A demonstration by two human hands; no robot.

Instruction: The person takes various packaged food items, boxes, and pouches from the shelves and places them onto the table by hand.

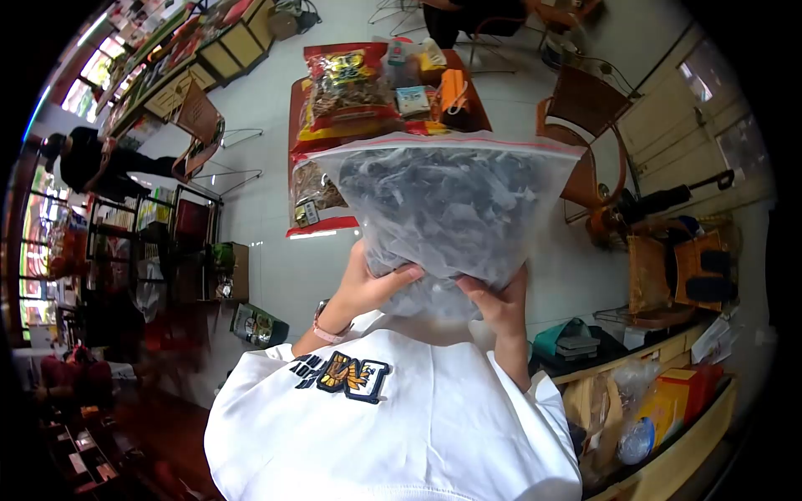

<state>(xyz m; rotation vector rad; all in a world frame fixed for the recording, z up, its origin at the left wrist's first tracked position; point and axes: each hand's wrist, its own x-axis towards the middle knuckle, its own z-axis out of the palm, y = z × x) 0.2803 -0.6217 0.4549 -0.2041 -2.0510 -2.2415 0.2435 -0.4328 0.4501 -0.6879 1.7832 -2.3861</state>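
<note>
A large clear zip-top bag [447, 196] is held up in front of my chest, full of dark grey, shredded-looking dried pieces. Its red-lined zip edge runs across the top and appears closed. My left hand [376, 280] grips the lower left of the bag, thumb pressed on the front. On the lower right, my right hand [499, 302] holds it the same way, with its other fingers hidden behind. Beyond the bag, red and yellow packages of dried food [347, 88] lie on a low table [474, 100], partly covered by the bag.
An orange packet [452, 90] and a small pale box [412, 101] sit on the table. Brown chairs [589, 104] stand to the right, another chair [196, 125] to the left. A wooden shelf [668, 442] holds bags at lower right. A person [92, 163] is at the left.
</note>
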